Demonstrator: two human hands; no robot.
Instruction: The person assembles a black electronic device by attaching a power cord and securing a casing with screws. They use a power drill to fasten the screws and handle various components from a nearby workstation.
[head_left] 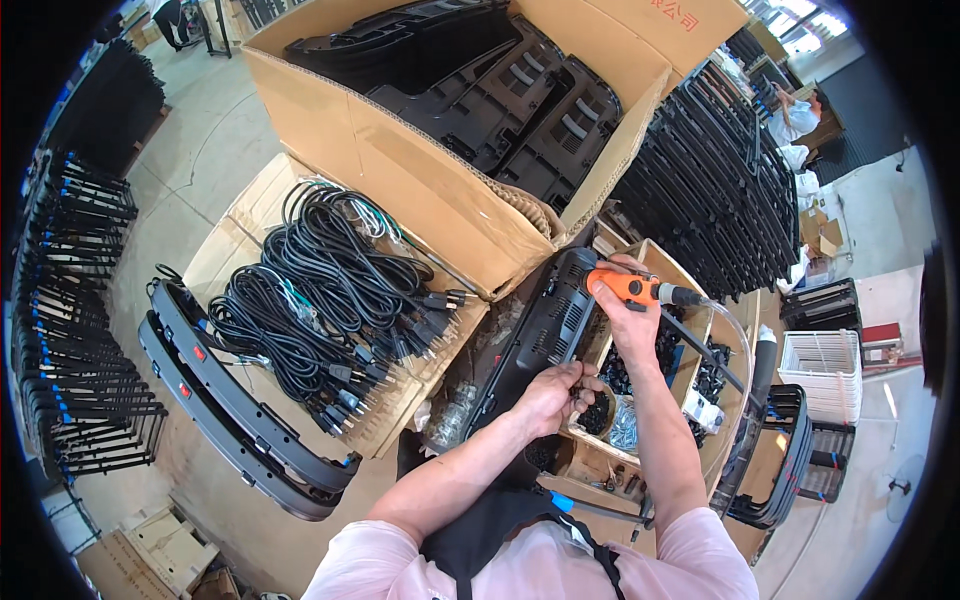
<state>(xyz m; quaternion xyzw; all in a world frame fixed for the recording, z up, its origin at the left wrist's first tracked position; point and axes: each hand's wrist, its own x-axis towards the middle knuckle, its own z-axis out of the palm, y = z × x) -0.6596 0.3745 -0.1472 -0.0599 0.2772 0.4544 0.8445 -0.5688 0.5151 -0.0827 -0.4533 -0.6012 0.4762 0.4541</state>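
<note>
My right hand (632,318) is wrapped round an orange powered screwdriver (628,287), held sideways, with a clear hose (738,335) leading off its right end. The driver's left end meets a long black plastic housing (550,320) with vent slots, lying tilted in front of me. Close to the housing's near right edge, my left hand (552,398) has its fingertips curled together; whatever may be in them is too small to tell. Just beside those fingertips is a wooden parts bin (575,462) with small black screws (595,415) and silvery screws (624,425).
A large cardboard box (400,150) of black plastic panels (490,90) stands ahead. Coiled black power cords (310,290) lie on cardboard at left, beside curved grey-black frames (240,410). Stacked black frames (700,185) rise at right. Another person (793,118) is far right.
</note>
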